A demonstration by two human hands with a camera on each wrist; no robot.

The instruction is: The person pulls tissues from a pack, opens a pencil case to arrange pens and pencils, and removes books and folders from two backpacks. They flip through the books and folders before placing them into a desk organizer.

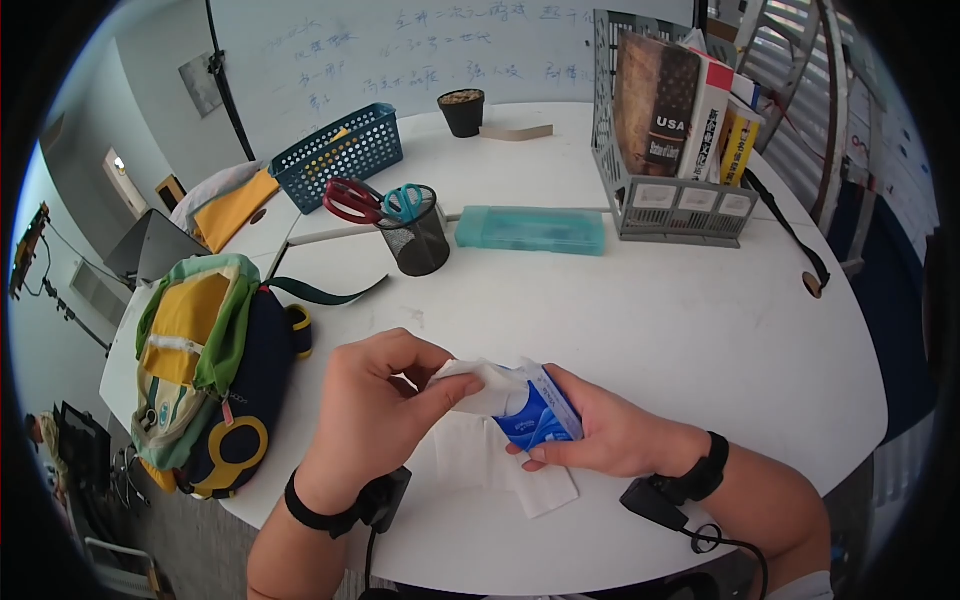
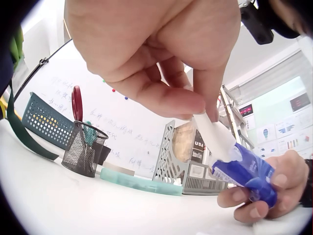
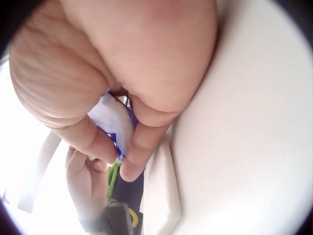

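A blue and white tissue packet (image 1: 540,410) is gripped by the right hand (image 1: 625,432), thumb on the near side. The left hand (image 1: 375,410) pinches a white tissue (image 1: 490,388) that reaches into the packet's left end. In the left wrist view the tissue (image 2: 215,139) runs from the left fingertips to the packet (image 2: 247,174). Beneath the hands, folded white tissues (image 1: 480,460) lie on the table. The right wrist view shows the right thumb and a finger around the packet (image 3: 115,117), with the left hand (image 3: 88,181) beyond.
A colourful backpack (image 1: 220,370) stands at the left of the white table (image 1: 700,330). Farther back are a mesh cup (image 1: 415,240) with scissors, a teal case (image 1: 530,230), a blue basket (image 1: 340,155), a small pot (image 1: 462,113) and a grey rack (image 1: 680,210) with books.
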